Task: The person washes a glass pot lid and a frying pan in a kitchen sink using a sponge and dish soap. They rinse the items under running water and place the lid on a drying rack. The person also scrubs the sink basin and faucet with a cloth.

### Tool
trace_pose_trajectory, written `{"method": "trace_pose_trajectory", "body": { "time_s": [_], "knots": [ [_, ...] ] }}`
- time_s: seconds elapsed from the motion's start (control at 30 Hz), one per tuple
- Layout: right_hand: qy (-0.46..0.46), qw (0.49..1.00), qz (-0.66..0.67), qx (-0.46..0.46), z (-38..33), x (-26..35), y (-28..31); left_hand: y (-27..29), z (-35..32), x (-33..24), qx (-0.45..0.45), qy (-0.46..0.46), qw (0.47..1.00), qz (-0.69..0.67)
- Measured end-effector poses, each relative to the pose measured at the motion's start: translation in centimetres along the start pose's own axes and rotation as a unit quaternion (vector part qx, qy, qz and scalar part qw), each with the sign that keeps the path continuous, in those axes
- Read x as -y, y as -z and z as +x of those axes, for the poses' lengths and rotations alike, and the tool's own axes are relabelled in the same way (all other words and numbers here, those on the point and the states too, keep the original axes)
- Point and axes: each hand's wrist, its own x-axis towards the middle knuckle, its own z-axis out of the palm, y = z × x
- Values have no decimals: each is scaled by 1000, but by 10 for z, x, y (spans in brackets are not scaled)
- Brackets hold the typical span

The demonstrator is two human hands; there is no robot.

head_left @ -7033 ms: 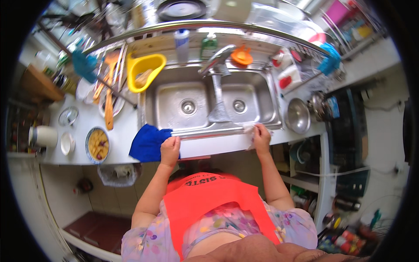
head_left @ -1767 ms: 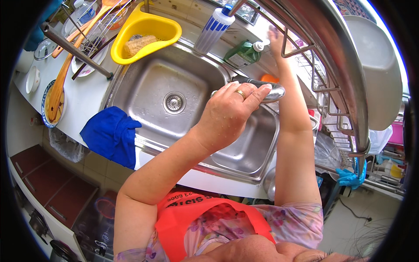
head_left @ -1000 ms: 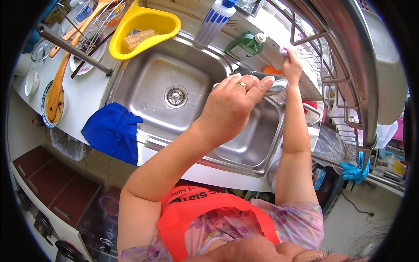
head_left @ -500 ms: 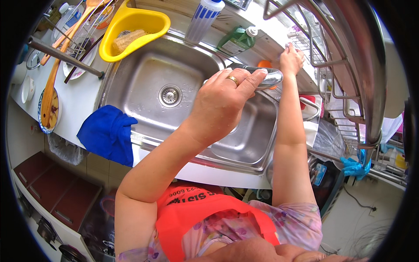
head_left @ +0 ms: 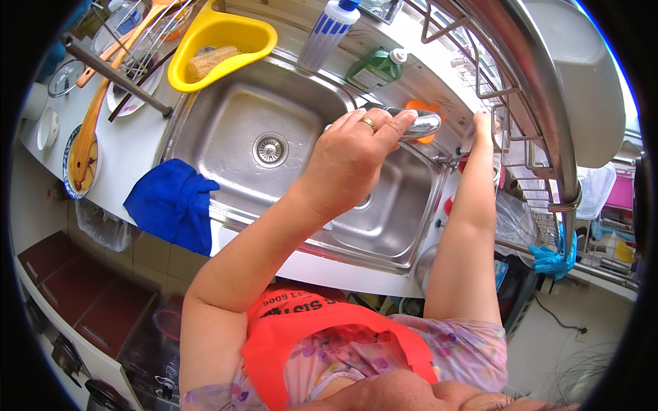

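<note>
Here, left hand [head_left: 349, 154] grips the smooth, rounded steel faucet [head_left: 415, 123].

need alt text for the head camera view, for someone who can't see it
Seen from above, a person's left hand grips the faucet over a double steel sink while the right hand reaches to the dish rack. A blue cloth hangs over the counter edge; a yellow strainer basket sits at the sink's corner.

The left hand [head_left: 353, 154] is gripping the faucet [head_left: 411, 125] above the sink [head_left: 274, 109]; a cloth [head_left: 171, 202] is lying leftward, the right hand [head_left: 482, 127] rightward.
</note>
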Motion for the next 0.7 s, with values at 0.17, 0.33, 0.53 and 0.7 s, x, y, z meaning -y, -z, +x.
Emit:
{"method": "trace_pose_trajectory", "body": {
  "time_s": [0.17, 0.33, 0.53, 0.7],
  "knots": [
    [43, 998, -45, -22, -3, 13, -21, -2, -1, 1, -14, 0, 1000, 5],
    [284, 951, 57, -108, -45, 104, -16, -1, -3, 4, -17, 2, 1000, 4],
    [311, 938, 155, -19, -39, 149, -16, -3, -1, 1, -23, -1, 1000, -13],
    [294, 948, 124, 9, -28, 131, -13, -2, -1, 0, -33, -2, 999, -26]
  ]
}}
